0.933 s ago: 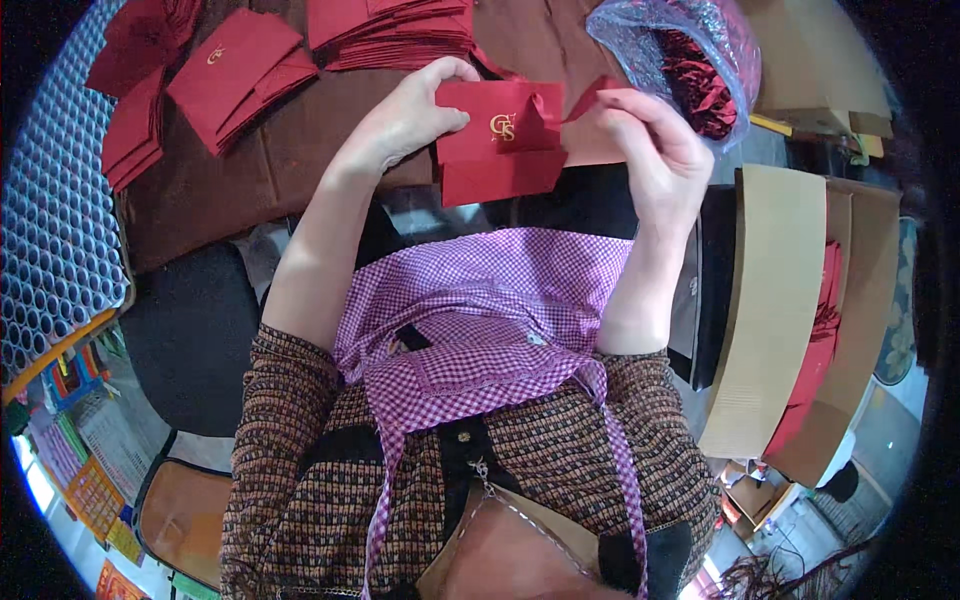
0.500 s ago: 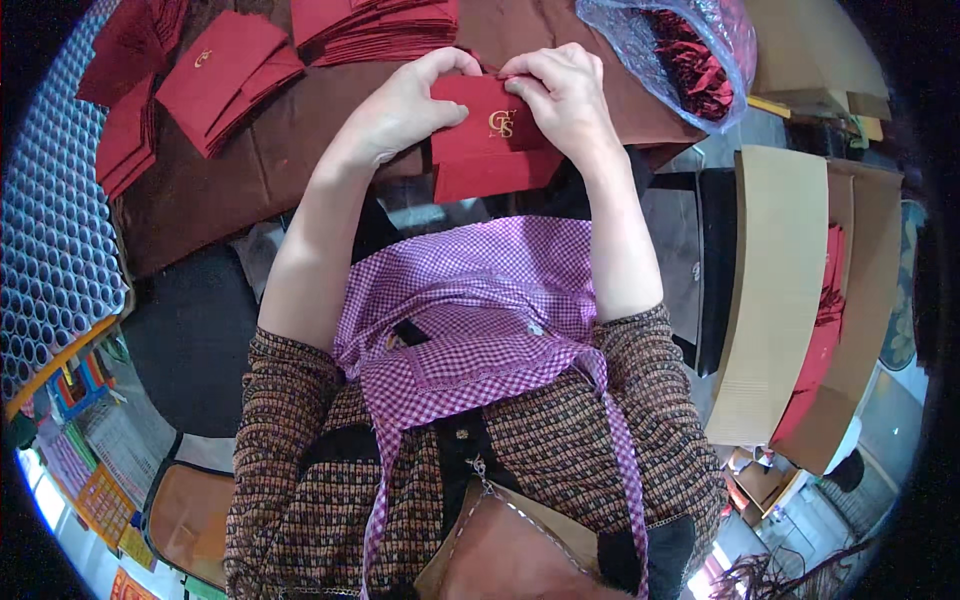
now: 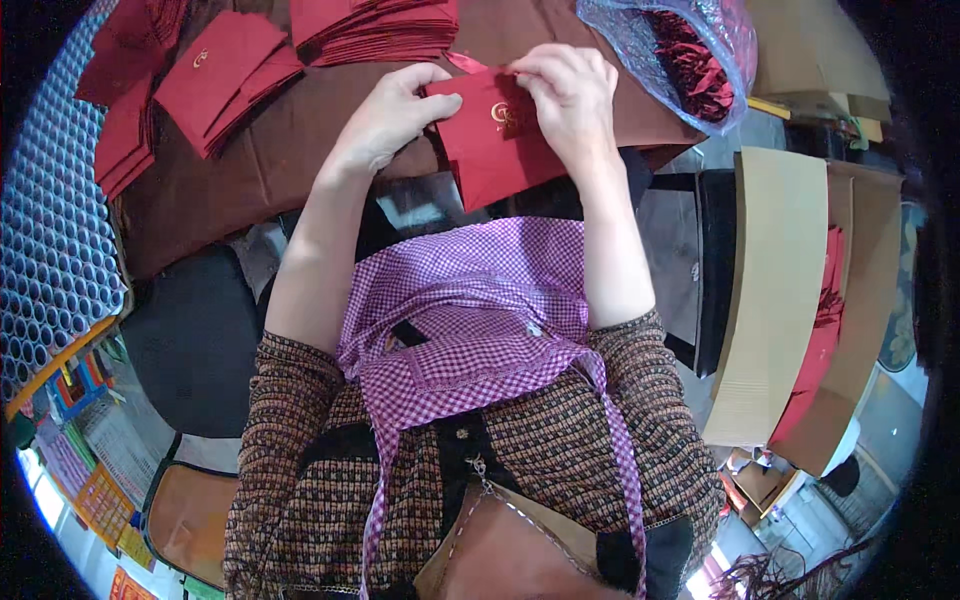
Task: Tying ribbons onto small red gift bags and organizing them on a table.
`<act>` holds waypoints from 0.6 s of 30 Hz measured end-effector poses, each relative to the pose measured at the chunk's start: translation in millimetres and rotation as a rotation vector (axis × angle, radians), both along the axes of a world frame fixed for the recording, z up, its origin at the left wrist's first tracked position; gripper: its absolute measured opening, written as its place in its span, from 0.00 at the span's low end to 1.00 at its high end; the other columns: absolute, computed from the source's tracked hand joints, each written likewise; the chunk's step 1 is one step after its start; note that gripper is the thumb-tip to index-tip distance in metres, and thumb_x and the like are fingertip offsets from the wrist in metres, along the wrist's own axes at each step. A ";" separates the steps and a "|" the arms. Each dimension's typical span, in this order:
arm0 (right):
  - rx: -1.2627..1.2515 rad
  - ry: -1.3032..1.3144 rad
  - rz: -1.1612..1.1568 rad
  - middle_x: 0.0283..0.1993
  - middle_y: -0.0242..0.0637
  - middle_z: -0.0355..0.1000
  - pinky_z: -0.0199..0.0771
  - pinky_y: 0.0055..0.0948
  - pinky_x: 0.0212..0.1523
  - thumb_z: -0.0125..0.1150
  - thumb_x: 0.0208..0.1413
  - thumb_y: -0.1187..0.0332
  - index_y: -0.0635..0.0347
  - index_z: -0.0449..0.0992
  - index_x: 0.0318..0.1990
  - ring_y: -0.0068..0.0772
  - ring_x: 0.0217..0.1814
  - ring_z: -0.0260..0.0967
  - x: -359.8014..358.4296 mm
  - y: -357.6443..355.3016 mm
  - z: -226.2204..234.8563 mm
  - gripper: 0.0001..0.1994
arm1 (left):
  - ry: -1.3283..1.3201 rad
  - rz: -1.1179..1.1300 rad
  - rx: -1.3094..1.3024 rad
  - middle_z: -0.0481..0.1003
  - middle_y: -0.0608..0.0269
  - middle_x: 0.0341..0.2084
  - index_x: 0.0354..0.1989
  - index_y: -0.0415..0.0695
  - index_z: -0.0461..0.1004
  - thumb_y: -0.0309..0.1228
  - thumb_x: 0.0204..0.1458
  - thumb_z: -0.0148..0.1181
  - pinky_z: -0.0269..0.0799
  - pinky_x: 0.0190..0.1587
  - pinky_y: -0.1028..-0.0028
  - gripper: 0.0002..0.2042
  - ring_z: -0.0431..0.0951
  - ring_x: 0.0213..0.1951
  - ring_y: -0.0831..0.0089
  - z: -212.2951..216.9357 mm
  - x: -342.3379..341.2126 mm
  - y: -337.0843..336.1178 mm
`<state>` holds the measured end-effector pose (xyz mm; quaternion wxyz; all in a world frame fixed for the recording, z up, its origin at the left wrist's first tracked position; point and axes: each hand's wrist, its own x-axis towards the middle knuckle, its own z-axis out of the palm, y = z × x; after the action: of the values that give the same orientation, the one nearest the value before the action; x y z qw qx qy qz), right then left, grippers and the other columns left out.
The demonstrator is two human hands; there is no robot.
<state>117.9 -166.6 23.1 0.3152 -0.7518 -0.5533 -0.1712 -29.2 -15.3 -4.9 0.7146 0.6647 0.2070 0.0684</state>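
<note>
Brown table (image 3: 280, 170), half-hidden red envelope (image 3: 500, 150)

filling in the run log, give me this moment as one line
left hand: grips red envelope at its left edge | right hand: pinches its top by the gold mark | nearby: red stacks, plastic bag | surface: brown table

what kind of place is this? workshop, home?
Most likely a small packing or craft workshop. Both hands fold a red envelope at a brown-covered table, with stacks of red envelopes, a plastic bag of red pieces and cardboard boxes around.
</note>
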 end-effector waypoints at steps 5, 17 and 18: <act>-0.016 0.135 -0.058 0.30 0.30 0.75 0.58 0.35 0.49 0.65 0.43 0.68 0.55 0.78 0.31 0.34 0.38 0.69 -35.6 -3.5 -7.8 0.06 | 0.036 0.040 -0.022 0.73 0.74 0.24 0.40 0.44 0.74 0.31 0.49 0.62 0.60 0.25 0.86 0.10 0.67 0.24 0.88 1.5 -1.3 -4.0; -0.058 0.099 -0.106 0.27 0.34 0.73 0.57 0.37 0.47 0.63 0.45 0.68 0.57 0.77 0.27 0.35 0.36 0.68 -49.4 5.9 -16.8 0.04 | -0.032 0.101 -0.043 0.75 0.69 0.29 0.40 0.40 0.74 0.24 0.49 0.61 0.69 0.33 0.83 0.10 0.73 0.29 0.85 -9.1 -0.4 -8.5; -0.055 0.108 -0.108 0.27 0.34 0.73 0.57 0.37 0.47 0.63 0.45 0.68 0.57 0.77 0.26 0.36 0.36 0.68 -50.1 6.8 -15.3 0.04 | -0.025 0.099 -0.054 0.76 0.69 0.29 0.41 0.39 0.74 0.24 0.49 0.61 0.69 0.33 0.83 0.10 0.73 0.29 0.85 -9.0 -0.7 -8.1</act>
<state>67.9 -159.8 7.8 0.3141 -0.7971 -0.4985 -0.1319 -30.0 -23.5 -13.8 0.7304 0.6333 0.2325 0.1063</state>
